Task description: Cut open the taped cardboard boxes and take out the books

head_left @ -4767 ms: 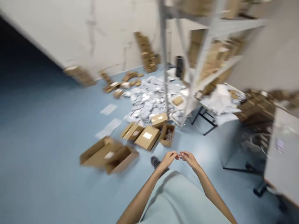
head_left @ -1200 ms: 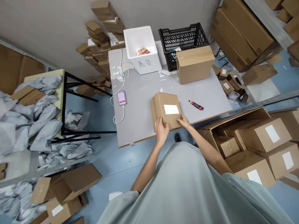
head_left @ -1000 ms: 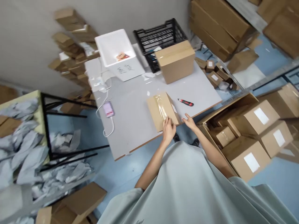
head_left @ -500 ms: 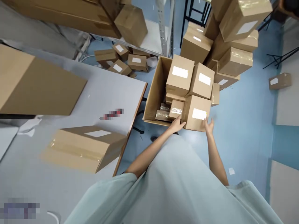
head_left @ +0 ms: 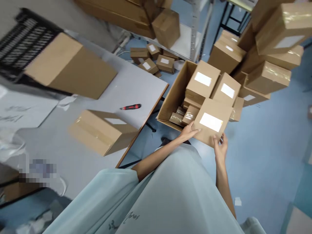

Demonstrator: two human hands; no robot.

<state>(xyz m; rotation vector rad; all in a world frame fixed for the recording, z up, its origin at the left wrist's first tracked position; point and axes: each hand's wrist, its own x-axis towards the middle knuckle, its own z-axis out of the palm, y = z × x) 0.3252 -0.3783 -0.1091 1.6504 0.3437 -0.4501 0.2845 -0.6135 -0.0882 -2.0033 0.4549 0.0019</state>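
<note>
Between my two hands is a cardboard box (head_left: 207, 130) with a white label facing up, at the near side of a large open carton (head_left: 168, 112). My left hand (head_left: 188, 132) grips its left edge, thumb on top. On its near right corner my right hand (head_left: 220, 146) is closed, with the thumb on top and the fingers around the side. Two more labelled boxes, a left one (head_left: 201, 81) and a right one (head_left: 225, 91), rest in the carton behind it. Smaller taped boxes (head_left: 190, 114) lie lower down in the carton's left part.
To the left stands a grey table (head_left: 146, 87) bearing a taped box (head_left: 104, 133), a red and black box cutter (head_left: 131, 107) and a larger box (head_left: 73, 65). Stacked boxes (head_left: 268, 76) rise behind the carton. Several small boxes (head_left: 165, 64) lie beside a metal shelf (head_left: 193, 29).
The labelled box has tilted and come up toward me, its top now facing me more. Both hands have moved with it. My view has swung left, showing more of the table.
</note>
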